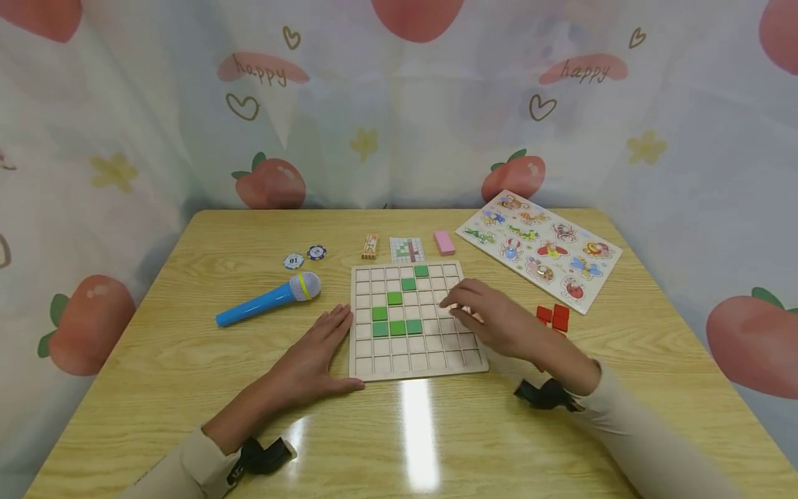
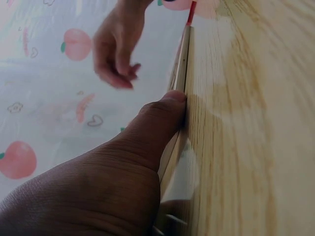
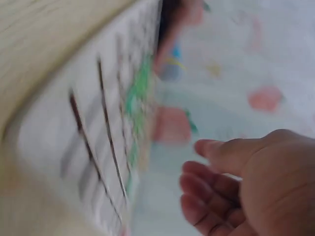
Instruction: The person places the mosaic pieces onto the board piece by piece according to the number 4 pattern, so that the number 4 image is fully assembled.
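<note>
A wooden grid board (image 1: pixel 416 346) lies flat in the middle of the table, with several green tiles (image 1: pixel 396 327) set in a diagonal and a short row. My left hand (image 1: pixel 314 353) rests flat on the table, its thumb (image 2: pixel 162 118) against the board's left edge (image 2: pixel 181 69). My right hand (image 1: pixel 492 319) hovers over the board's right half, fingers loosely curled and pointing left, with nothing seen in them. The right wrist view is blurred and shows the right hand (image 3: pixel 246 182) beside the board (image 3: pixel 93 137) and the green tiles (image 3: pixel 140 91).
A small pile of red tiles (image 1: pixel 553 317) sits right of the board. A blue toy microphone (image 1: pixel 268 299) and two chips (image 1: pixel 305 256) lie at the left. Behind the board are a small wooden block (image 1: pixel 370 245), a pattern card (image 1: pixel 407 249), a pink block (image 1: pixel 444 242) and an animal puzzle (image 1: pixel 539 246).
</note>
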Demonstrator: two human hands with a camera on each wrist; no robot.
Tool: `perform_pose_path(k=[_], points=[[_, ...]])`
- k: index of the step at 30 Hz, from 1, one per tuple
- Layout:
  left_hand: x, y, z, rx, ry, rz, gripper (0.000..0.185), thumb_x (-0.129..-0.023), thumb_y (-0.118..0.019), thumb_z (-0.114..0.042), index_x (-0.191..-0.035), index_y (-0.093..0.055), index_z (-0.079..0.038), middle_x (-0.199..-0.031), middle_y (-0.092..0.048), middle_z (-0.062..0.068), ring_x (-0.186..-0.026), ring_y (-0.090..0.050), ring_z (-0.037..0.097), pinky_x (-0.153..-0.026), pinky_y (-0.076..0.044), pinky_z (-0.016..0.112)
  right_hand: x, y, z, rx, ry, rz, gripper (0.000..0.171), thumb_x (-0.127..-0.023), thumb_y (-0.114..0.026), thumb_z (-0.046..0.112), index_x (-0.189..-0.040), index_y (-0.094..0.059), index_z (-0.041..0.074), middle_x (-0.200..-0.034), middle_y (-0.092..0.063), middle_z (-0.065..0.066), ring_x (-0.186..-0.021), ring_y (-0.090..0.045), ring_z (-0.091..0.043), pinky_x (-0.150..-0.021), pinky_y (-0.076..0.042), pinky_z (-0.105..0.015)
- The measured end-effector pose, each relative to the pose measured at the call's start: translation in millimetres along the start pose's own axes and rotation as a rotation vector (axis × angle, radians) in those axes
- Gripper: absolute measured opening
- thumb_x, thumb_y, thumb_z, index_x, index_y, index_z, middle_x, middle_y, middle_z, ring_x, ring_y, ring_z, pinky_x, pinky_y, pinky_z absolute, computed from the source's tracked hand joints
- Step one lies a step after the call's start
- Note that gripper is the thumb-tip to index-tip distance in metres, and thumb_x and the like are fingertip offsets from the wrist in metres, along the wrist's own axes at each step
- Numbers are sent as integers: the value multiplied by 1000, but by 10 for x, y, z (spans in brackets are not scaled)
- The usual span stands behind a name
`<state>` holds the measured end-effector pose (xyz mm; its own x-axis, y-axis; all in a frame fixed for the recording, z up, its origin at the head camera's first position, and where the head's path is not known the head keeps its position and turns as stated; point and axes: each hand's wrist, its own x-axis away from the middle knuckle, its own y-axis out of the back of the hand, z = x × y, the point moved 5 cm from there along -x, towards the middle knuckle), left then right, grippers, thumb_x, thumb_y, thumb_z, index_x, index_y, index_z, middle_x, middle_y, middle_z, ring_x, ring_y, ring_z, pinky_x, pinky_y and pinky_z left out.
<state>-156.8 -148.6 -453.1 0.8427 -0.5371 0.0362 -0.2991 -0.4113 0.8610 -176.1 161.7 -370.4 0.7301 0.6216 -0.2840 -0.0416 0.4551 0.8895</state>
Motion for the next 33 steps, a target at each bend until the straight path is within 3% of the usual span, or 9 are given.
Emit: perform_pose_path(k=[4,7,10,14,18,23,26,33], points=[[1,5,-11,-2,-1,-4,124,-82,-83,-67,-171,-21,-9,-181,-15,11,-168,-16,38,-134,-25,59,470,506,-346,26,-90,-218,31,-95,-72,-8,-117,-75,14,-111,-74,-1,-89,-62,0,-75,-54,-14],[-4,13,-16,-12,-1,-6,124,-82,-83,-67,-171,-22,-8,-181,-16,12,-168,-17,38,-134,-26,59,879,757,-681,19,-269,-316,28,-99,-70,-3,-120,-75,14,-111,-75,4,-92,-60,11,-77,-46,-4],[-4,6,-5,-21,5,-3,124,-82,-83,-68,-171,-22,-8,-181,-16,12,-168,-18,38,-134,-26,59,1252,832,-984,-20,-484,-339,21,-106,-66,9,-125,-74,14,-111,-72,15,-93,-59,19,-76,-45,-3],[0,-5,17,-23,13,-4,124,-81,-84,-68,-171,-23,-8,-181,-17,12,-167,-18,39,-134,-26,59,1563,734,-1274,-57,-653,-314,25,-109,-63,19,-131,-71,11,-112,-73,6,-87,-57,16,-68,-46,-9],[-12,-12,13,-10,15,-8,125,-80,-85,-68,-171,-23,-9,-181,-16,10,-167,-18,40,-133,-27,60,1637,586,-1400,-36,-663,-268,25,-107,-66,18,-130,-72,8,-116,-72,-11,-87,-54,12,-72,-45,-7],[-7,-14,13,-2,15,-10,124,-81,-85,-67,-171,-22,-10,-181,-15,10,-167,-17,39,-133,-27,60,1568,426,-1403,72,-588,-167,24,-102,-72,13,-125,-75,5,-109,-67,-11,-86,-57,-4,-70,-47,-17],[-4,-7,5,2,12,-11,124,-81,-85,-66,-171,-23,-9,-181,-16,10,-167,-17,39,-133,-27,59,1552,378,-1378,108,-555,-148,25,-99,-74,7,-124,-75,3,-107,-65,-11,-83,-56,-11,-67,-48,-21],[0,-6,4,2,19,-11,124,-80,-86,-66,-171,-23,-10,-181,-16,10,-167,-17,39,-133,-27,60,1519,363,-1334,118,-513,-173,23,-98,-74,3,-120,-74,-1,-105,-64,-13,-80,-52,-3,-66,-47,-22]])
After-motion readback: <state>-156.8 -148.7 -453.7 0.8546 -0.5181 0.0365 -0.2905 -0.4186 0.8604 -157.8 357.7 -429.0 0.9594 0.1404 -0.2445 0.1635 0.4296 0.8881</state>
